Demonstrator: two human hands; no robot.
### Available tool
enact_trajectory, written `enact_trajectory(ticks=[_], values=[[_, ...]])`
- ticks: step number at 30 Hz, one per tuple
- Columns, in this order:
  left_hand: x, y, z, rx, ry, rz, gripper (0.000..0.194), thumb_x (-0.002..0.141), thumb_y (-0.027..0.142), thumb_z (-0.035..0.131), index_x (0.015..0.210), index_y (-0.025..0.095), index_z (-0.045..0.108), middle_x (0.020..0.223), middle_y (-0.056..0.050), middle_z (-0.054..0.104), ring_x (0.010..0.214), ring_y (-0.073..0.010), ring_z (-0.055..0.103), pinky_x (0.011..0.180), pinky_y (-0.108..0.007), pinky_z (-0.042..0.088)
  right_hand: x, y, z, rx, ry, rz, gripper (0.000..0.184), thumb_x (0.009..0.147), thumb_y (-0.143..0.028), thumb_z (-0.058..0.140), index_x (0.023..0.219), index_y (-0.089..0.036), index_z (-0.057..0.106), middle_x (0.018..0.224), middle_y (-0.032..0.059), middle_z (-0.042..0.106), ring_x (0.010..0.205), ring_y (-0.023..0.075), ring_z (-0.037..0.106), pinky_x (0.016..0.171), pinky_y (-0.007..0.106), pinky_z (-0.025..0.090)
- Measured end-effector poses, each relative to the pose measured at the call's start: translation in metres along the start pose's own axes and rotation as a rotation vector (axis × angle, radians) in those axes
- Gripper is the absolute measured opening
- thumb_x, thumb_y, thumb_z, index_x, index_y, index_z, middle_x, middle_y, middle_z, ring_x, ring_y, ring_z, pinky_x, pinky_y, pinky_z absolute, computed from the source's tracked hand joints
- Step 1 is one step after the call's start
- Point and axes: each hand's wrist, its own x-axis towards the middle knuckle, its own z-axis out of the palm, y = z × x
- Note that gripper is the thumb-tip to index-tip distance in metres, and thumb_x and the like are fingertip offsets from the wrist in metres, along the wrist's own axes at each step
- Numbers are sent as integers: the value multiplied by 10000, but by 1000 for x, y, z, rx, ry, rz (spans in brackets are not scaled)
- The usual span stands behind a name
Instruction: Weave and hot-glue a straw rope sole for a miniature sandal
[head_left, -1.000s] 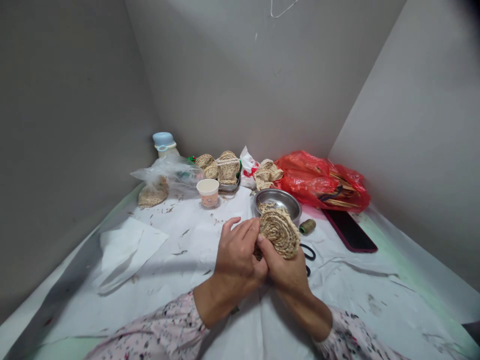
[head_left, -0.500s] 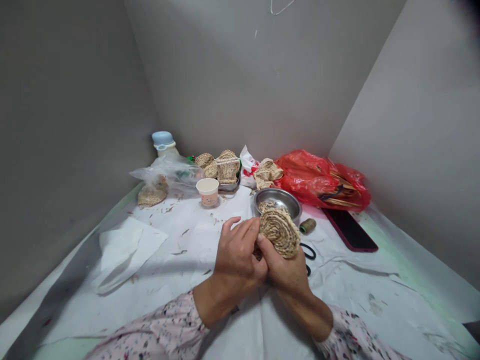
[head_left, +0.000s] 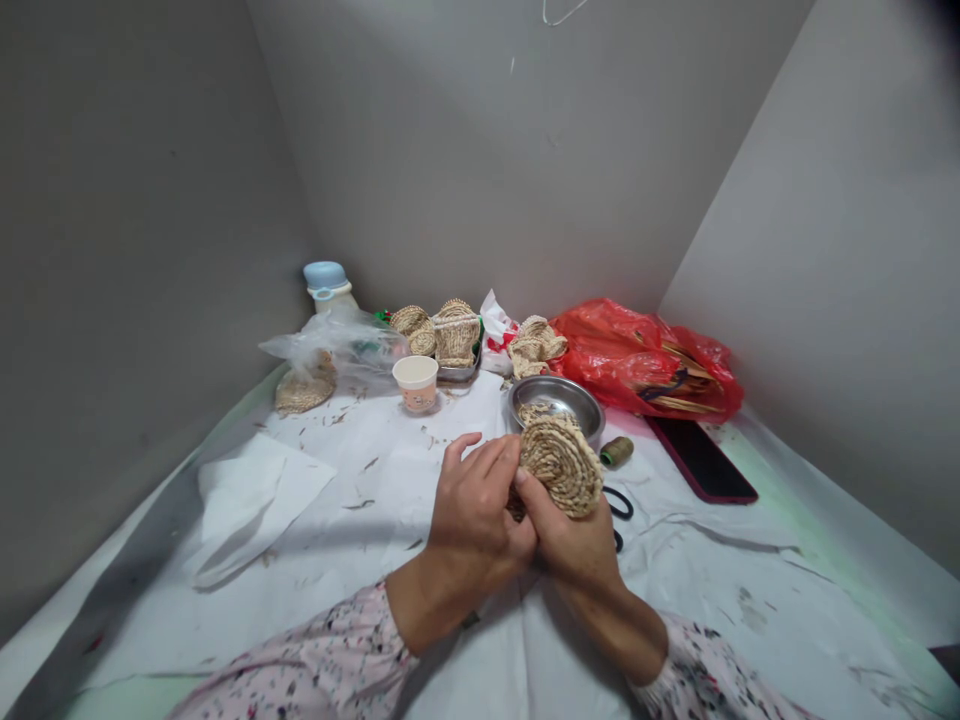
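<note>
- Right now, a coiled straw piece (head_left: 561,466), a tight spiral of braided strands, is held up off the table, tilted, in front of the person's chest and just near of a steel bowl.
- The left hand (head_left: 472,510) has its fingers close together, curled against the piece's left edge, where a few loose strand ends (head_left: 515,507) poke out.
- The right hand (head_left: 574,545) pinches the near edge, its thumb (head_left: 534,490) pressed on the coil's face; its other fingers are hidden behind the piece, so their spread cannot be told.
- Both hands are working at that edge, the two close together and nearly touching.
- Just far of the piece, the steel bowl (head_left: 556,407) holds more straw.
- To the right lie a spool of thread (head_left: 616,452), a black loop (head_left: 619,505) and a phone (head_left: 701,460).
- Farther back are a red plastic bag (head_left: 637,360), woven straw pieces (head_left: 456,335) on a metal tray, and a paper cup (head_left: 415,383).
- Far left, a clear plastic bag (head_left: 337,345) sits by a blue-capped bottle (head_left: 327,282).
- A paper sheet (head_left: 255,505) lies to the left on the white covering (head_left: 750,570).
</note>
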Motion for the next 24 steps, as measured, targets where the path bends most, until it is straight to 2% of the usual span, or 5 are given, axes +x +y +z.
enact_trajectory(ticks=[9, 13, 18, 24], values=[[2, 2, -2, 4, 5, 2, 391, 710, 121, 528, 1094, 153, 592, 1067, -121, 715, 986, -239, 669, 1017, -461, 365, -1, -2, 0, 28, -6, -5, 167, 784, -282, 670, 814, -139, 749, 704, 61, 769, 645, 212, 719, 575, 269, 566], [0, 1, 0, 21, 19, -4, 413, 704, 142, 538, 1115, 142, 578, 1046, -125, 712, 988, -253, 662, 1025, -479, 367, 1, -1, 3, 71, 15, 6, 165, 770, -273, 684, 850, -145, 748, 788, 75, 785, 708, 223, 734, 637, 292, 585], [-1, -4, 3, 62, 55, -35, 411, 704, 183, 560, 1115, 159, 570, 1068, -135, 695, 1022, -285, 639, 1017, -508, 393, 3, -1, 2, 32, -53, -4, 228, 785, -323, 669, 872, -130, 753, 790, 83, 778, 711, 230, 722, 648, 311, 577], [-3, -6, 6, 83, 76, -59, 466, 740, 199, 568, 1197, 141, 502, 1176, -181, 645, 1109, -326, 589, 1005, -549, 413, 3, 0, 0, -7, -30, 42, 288, 777, -400, 683, 831, -131, 770, 780, 94, 785, 735, 254, 728, 649, 326, 576]])
